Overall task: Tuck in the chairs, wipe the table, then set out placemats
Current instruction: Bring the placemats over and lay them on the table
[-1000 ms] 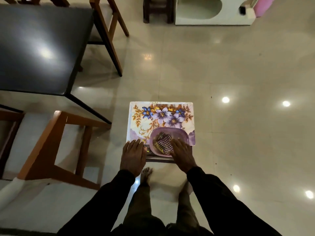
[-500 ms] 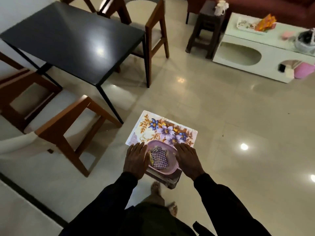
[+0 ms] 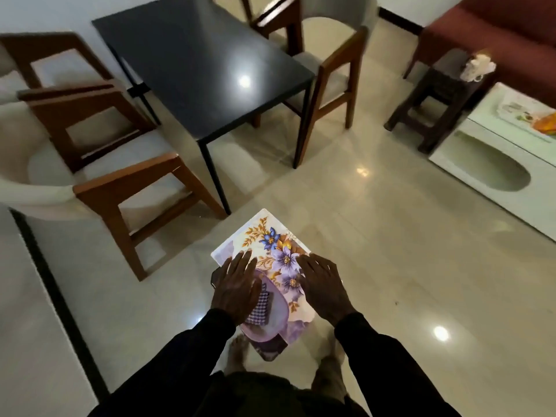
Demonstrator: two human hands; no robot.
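Carrying: both hands hold a flat stack of flowered placemats [image 3: 272, 248] above the floor, near the corner of the black table [image 3: 192, 64]
Left hand [image 3: 236, 285]: lies spread on the stack, partly over a lilac bowl [image 3: 272, 319] with a checked cloth [image 3: 260, 308] inside; fingers under the stack cannot be seen
Right hand [image 3: 323, 285]: grasps the right edge, palm on top
Chairs: nearest chair [image 3: 99, 176] stands pulled out from the table
Risk: if the stack tilts, the bowl probably slides off, because nothing fixes it
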